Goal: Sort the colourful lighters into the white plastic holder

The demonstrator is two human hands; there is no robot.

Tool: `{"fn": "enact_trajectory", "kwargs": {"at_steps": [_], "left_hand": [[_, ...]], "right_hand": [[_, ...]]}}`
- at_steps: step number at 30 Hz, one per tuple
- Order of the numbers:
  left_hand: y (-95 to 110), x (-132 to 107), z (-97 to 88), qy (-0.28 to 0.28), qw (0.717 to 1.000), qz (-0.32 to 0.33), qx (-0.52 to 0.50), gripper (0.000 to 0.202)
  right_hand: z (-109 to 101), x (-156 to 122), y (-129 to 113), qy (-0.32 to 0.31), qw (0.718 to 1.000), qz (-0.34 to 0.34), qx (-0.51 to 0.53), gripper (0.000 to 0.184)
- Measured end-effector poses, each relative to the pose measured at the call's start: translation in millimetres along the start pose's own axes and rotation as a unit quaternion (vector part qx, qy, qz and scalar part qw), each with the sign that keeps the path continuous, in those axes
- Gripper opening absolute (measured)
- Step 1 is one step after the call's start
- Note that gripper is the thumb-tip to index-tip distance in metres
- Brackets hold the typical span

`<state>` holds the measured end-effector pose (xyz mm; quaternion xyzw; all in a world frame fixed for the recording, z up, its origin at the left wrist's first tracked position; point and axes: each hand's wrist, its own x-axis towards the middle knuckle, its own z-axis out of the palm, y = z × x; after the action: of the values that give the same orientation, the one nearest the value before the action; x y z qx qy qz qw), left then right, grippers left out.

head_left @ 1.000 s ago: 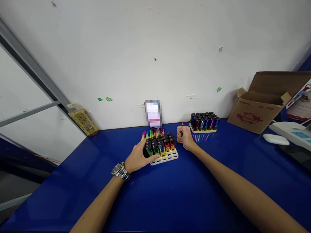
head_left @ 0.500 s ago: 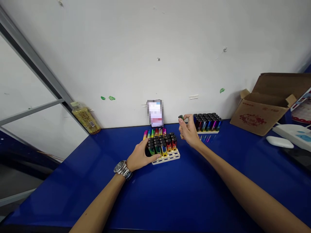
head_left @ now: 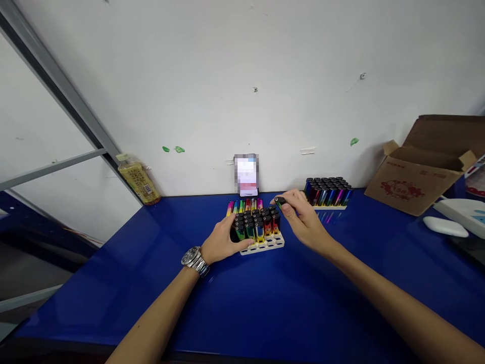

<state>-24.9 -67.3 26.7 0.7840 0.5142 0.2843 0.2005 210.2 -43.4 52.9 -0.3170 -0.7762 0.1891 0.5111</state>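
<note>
A white tray point(head_left: 271, 246) with oval slots stands on the table, holding rows of shiny coloured lighters point(head_left: 259, 232) with black tops. My left hand point(head_left: 223, 240) grips its left side, thumb along the front edge, other fingers partly hidden behind the lighters. Between the thumb and fingers of my right hand point(head_left: 303, 220) is a single black-topped lighter point(head_left: 279, 201), tilted, just above the tray's right back corner; its lower part is hidden. Empty slots show along the tray's front row.
A second filled lighter tray point(head_left: 333, 207) stands at the back right, beside an open cardboard box point(head_left: 409, 184). A phone point(head_left: 248, 177) leans on the wall behind the tray. At the left stands a bottle point(head_left: 139, 179); a white case point(head_left: 445, 226) lies at the right.
My right hand has moved left and down with the lighter, toward the tray's back right corner. My left hand keeps its grip on the tray. The camera view has shifted slightly.
</note>
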Motion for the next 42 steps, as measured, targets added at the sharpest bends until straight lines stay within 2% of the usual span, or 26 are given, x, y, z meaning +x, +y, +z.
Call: {"fn": "enact_trajectory", "kwargs": {"at_steps": [4, 7, 10, 15, 20, 23, 28, 33, 37, 40, 42], "left_hand": [[0.1, -0.4, -0.1, 0.0, 1.0, -0.009, 0.005, 0.062], [0.1, -0.8, 0.0, -0.002, 1.0, -0.008, 0.007, 0.063], [-0.2, -0.8, 0.1, 0.0, 1.0, -0.007, 0.008, 0.064], [-0.2, -0.3, 0.3, -0.006, 1.0, -0.019, 0.008, 0.062], [0.0, -0.3, 0.6, -0.003, 1.0, -0.015, 0.008, 0.061], [0.3, -0.4, 0.5, -0.006, 1.0, -0.021, 0.006, 0.058], [1.8, -0.6, -0.2, -0.003, 1.0, -0.017, 0.0, 0.06], [2.5, -0.8, -0.2, -0.002, 1.0, -0.01, -0.008, 0.059], [0.2, -1.0, 0.9, -0.002, 1.0, -0.017, -0.003, 0.057], [-1.5, -1.1, 1.1, 0.0, 1.0, -0.011, 0.002, 0.061], [-1.7, -1.0, 0.7, -0.002, 1.0, -0.014, 0.004, 0.065]], "right_hand": [[2.7, -15.8, -0.2, -0.05, 0.998, 0.011, 0.046, 0.021], [10.6, -27.3, 4.1, -0.047, 0.997, 0.027, 0.051, 0.013], [19.6, -36.5, 8.8, -0.024, 0.999, 0.023, 0.031, 0.015], [26.1, -44.0, 10.1, -0.005, 0.997, -0.044, -0.059, 0.019], [27.2, -44.6, 11.1, 0.035, 0.976, -0.154, -0.148, 0.012], [27.7, -45.3, 12.2, 0.033, 0.97, -0.171, -0.169, 0.012], [25.5, -44.7, 6.0, 0.013, 0.962, -0.165, -0.22, 0.011], [22.1, -42.2, -1.2, 0.039, 0.938, -0.161, -0.306, 0.018], [19.9, -41.2, -0.6, 0.033, 0.955, -0.149, -0.254, 0.023], [15.1, -32.7, 5.0, 0.061, 0.979, -0.087, -0.175, 0.025], [11.0, -21.2, 15.0, 0.094, 0.985, 0.007, -0.146, 0.027]]}}
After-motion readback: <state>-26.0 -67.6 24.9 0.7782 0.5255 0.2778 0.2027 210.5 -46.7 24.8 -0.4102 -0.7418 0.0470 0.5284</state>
